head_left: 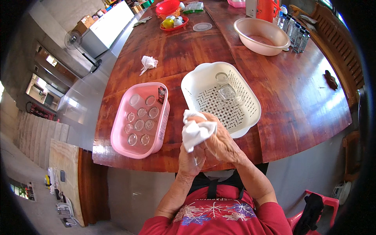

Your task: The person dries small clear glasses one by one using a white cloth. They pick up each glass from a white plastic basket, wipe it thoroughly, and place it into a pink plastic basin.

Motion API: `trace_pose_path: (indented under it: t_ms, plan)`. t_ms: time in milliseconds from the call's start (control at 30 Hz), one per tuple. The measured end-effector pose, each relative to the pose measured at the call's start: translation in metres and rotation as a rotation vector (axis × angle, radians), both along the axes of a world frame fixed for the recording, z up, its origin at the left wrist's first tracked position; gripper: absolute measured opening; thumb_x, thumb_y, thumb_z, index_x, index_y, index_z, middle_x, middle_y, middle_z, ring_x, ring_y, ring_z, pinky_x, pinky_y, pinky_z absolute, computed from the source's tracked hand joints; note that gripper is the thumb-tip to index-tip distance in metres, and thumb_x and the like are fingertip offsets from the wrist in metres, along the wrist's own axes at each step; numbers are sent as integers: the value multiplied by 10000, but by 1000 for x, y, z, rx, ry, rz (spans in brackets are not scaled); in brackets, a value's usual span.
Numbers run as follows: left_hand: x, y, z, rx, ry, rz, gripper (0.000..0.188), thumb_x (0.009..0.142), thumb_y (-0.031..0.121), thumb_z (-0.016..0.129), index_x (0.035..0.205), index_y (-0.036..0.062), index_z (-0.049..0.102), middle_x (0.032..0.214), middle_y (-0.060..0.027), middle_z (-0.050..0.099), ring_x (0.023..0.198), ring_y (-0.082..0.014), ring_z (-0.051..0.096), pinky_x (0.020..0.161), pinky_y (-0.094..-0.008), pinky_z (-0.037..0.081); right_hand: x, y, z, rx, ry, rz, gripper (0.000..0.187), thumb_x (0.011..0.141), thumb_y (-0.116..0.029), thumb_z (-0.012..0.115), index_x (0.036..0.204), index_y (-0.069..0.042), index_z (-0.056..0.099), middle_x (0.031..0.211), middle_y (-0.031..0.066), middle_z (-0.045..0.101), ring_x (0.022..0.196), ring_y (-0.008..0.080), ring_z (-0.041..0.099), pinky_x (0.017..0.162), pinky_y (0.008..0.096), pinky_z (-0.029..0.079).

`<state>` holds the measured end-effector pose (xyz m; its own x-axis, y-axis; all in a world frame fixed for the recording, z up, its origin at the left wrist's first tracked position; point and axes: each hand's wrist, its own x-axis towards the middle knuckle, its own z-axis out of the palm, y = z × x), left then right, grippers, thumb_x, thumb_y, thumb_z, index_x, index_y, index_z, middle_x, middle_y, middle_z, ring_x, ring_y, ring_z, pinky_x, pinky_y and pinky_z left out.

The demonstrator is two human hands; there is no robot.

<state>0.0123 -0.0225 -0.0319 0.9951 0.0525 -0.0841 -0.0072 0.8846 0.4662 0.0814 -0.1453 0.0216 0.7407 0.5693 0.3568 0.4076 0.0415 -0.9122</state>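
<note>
My left hand point(189, 162) is closed around a clear glass point(199, 158), seen only in part between my hands. In my right hand point(224, 141) a crumpled white cloth point(197, 132) is gripped and pressed over the glass's upper end. Just beyond my hands lies a cream perforated basket point(253, 102), with a couple of clear glass pieces point(226, 92) at its far side. To the left stands a pink basin point(118, 138) holding several clear glasses point(139, 125), set apart from one another.
A crumpled white tissue point(149, 64) lies beyond the pink basin. At the far right are a large pale pink bowl point(261, 47) and several clear bottles with dark caps point(299, 40). A red dish of rounded items point(175, 24) and a flat clear lid point(202, 27) sit farther back.
</note>
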Motion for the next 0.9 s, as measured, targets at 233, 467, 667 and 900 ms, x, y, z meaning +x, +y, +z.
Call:
trace_pose_path:
  t_ms: [233,467,667,900]
  plan:
    - [20,6,20,103,65,298,561,928,511,403,1207,31,484,1154,-83,582,1067,-228,548,903,-393,470,-39,2,-34,91,246,-124,534,940,-352,424,1325,8,341,1199,170,464,1018,268,502,899,341,402]
    - [15,-7,23,164,45,217,570,908,521,448,1250,67,426,1106,-78,573,1002,-219,574,795,-386,533,-36,9,-54,193,-37,-389,323,876,1,442,1195,31,474,1094,163,517,968,267,539,840,329,438]
    - [10,-5,30,208,74,135,551,900,464,510,1314,122,385,1207,-60,518,1049,-188,558,781,-293,527,-28,6,-22,-75,-373,-468,548,858,-95,535,1343,24,309,1290,287,316,1153,456,377,949,489,378]
    - [17,20,5,45,67,69,493,868,513,537,1099,78,556,1084,-86,596,1002,-218,571,885,-364,476,-48,-6,-34,-443,-785,-320,370,737,-120,572,1094,-28,598,1320,143,394,1209,323,383,911,405,403]
